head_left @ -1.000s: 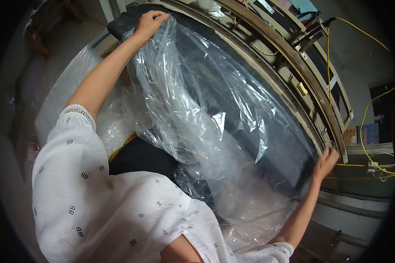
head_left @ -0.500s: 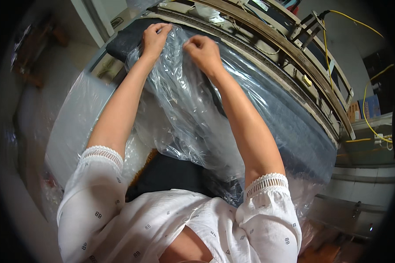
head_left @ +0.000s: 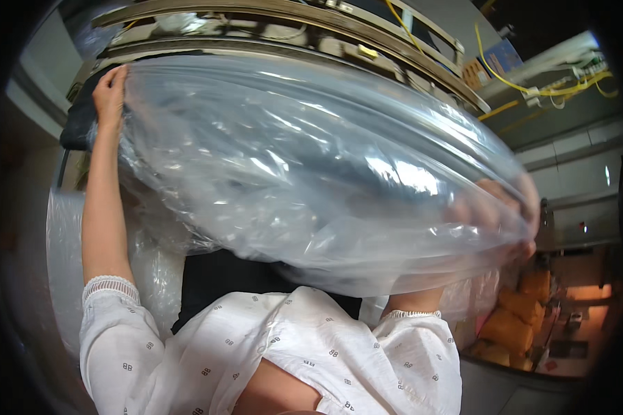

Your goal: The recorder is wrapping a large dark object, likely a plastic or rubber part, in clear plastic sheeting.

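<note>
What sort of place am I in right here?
Probably a workshop or small factory room, though I can't be sure: there's a large clear plastic sheet, a long rail frame behind it, and a loose yellow cable.

The thin, see-through plastic is spread out wide, shiny and wrinkly, sloping down from left to right.

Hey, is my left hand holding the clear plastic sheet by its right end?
No, the left hand grips the clear plastic sheet at its upper left end.
</note>
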Available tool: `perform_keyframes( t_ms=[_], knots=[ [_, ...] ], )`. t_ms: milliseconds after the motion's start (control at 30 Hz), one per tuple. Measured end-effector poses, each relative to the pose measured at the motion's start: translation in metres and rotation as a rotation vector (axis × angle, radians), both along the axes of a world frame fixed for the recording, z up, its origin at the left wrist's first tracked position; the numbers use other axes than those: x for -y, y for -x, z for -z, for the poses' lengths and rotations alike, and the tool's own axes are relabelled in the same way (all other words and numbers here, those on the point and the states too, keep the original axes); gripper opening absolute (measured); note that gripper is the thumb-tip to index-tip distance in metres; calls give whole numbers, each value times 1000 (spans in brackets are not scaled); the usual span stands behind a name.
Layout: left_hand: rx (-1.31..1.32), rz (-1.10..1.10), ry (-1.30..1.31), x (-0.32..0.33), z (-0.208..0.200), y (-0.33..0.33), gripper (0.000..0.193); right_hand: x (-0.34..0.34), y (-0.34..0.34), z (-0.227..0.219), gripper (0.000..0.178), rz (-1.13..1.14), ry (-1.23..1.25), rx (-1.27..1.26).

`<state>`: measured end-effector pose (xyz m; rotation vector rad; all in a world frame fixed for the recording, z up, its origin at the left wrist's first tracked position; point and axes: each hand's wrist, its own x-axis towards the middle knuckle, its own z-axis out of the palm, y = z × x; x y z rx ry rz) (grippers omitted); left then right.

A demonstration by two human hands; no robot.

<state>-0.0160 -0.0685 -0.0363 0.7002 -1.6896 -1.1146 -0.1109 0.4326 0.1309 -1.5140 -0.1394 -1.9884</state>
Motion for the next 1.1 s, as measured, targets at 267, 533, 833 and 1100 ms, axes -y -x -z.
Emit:
perform_keyframes(
  t_ms=[267, 533, 833, 1100],
  knots=[
    [211, -72, 177, 69, 29, -19, 36, -178, 81, 44, 53, 490, -65, 743],
    [544, -149, 256, 130, 41, -117, 36, -246, 74, 181, 28, 1286, -1508, 862],
    [588, -281, 509, 113, 48, -111, 37, -191, 129, 120, 19, 2247, -1565, -560],
    [624, -230, 582, 118, 43, -116, 34, -160, 198, 127, 32, 2105, -1763, -768]
  ],
)
